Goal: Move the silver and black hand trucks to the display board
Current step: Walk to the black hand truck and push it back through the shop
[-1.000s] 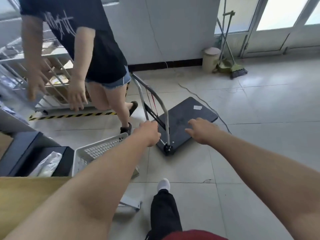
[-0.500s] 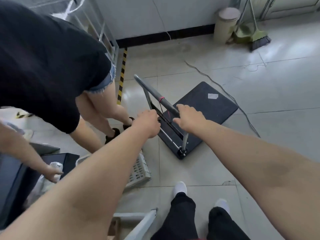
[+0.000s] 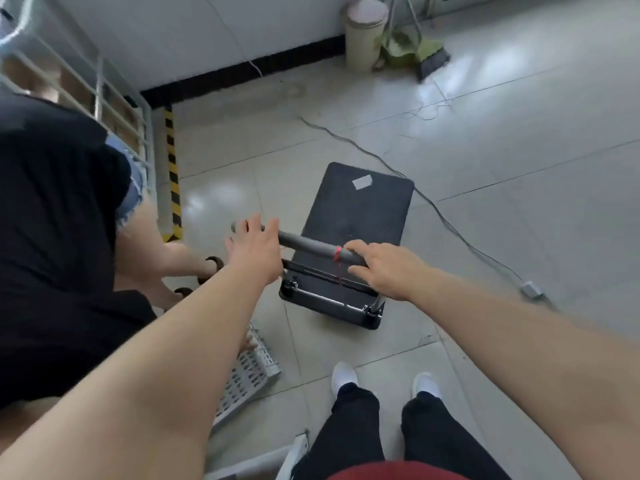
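Observation:
A black platform hand truck [image 3: 360, 209] stands on the tiled floor in front of my feet. Its silver frame carries a grey padded handle [image 3: 304, 242] with a red band. My right hand [image 3: 384, 271] is wrapped over the handle's right part, just beside the red band. My left hand [image 3: 254, 251] hovers at the handle's left end with its fingers spread, covering that part of the bar. No second hand truck and no display board are in view.
Another person in a black shirt [image 3: 52, 237] bends close on the left, over a white perforated basket [image 3: 249, 375]. A cable [image 3: 450, 223] with an adapter [image 3: 531, 289] runs across the floor right of the truck. A bin [image 3: 365, 32] and broom [image 3: 429, 60] stand by the far wall.
The truck has swung to point straight away from me. My left hand went from a fist to spread fingers at the handle. The other person has bent lower on the left.

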### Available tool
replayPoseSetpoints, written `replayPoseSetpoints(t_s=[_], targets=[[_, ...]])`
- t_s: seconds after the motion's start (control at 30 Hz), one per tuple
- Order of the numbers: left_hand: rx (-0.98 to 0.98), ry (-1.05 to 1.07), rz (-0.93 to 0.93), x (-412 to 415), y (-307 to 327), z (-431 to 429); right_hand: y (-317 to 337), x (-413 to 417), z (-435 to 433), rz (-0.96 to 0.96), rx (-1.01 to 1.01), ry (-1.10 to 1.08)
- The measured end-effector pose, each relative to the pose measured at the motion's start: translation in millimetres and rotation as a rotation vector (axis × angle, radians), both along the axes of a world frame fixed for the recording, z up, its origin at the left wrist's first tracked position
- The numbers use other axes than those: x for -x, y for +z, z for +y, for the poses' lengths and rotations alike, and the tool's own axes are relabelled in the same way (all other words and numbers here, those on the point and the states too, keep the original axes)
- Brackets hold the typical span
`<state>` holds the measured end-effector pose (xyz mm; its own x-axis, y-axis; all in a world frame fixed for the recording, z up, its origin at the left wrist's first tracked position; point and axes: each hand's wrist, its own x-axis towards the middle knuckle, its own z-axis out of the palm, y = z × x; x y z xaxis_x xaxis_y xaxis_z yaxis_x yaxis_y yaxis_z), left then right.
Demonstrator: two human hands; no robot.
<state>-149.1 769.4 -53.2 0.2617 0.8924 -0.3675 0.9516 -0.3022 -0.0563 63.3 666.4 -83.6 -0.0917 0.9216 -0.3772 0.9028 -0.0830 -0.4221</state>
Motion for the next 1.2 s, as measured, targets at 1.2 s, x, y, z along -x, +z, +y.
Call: replayPoseSetpoints(t_s=[1.2], targets=[[0.501,-0.732,0.171,-199.8,-6.9,-296.3,-0.6,-171.1,-398.1,-0.151,0.015,-0.452]])
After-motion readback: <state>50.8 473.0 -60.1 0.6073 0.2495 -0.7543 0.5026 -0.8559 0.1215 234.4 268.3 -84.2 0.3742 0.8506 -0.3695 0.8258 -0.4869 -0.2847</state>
